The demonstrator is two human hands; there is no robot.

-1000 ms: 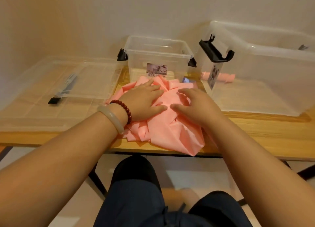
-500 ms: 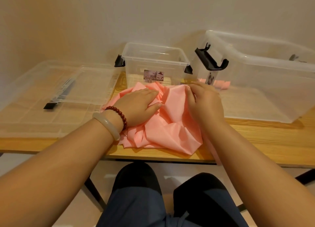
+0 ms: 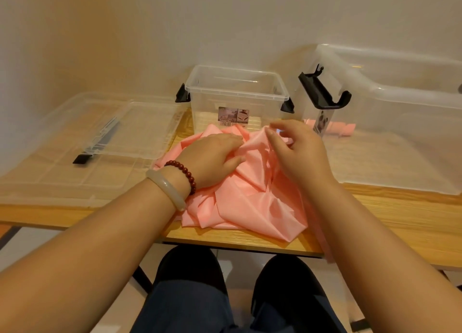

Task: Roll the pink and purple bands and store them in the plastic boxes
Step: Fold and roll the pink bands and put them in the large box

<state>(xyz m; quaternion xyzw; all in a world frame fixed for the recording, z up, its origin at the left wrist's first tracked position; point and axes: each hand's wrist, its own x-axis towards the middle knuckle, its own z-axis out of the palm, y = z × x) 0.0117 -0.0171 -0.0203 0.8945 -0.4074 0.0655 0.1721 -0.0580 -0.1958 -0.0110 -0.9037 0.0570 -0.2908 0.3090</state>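
**A:** Quick status: the pink band (image 3: pixel 250 202) is a crumpled heap at the middle of the worktop's (image 3: pixel 375 215) front edge, and a bit of it seems to hang over. The left hand (image 3: pixel 212 157) lies flat on it, fingers straight, grip holding nothing. The right hand (image 3: pixel 297 152) has a narrow grip, pinching a fold at the heap's far side.

**B:** My worry is that pulling that fold up while it's this tangled could drag the whole lot off the front edge. The stuff looks thin and slick. A roll started over creases would probably come out lumpy too.

**A:** Yeah, it's soft and slightly shiny, with no stiffness. The small box (image 3: pixel 207 112) right behind is clear hard plastic with black clips. The big box (image 3: pixel 400 122) at the right end has a pink roll (image 3: pixel 346 130) inside. No purple one in view.
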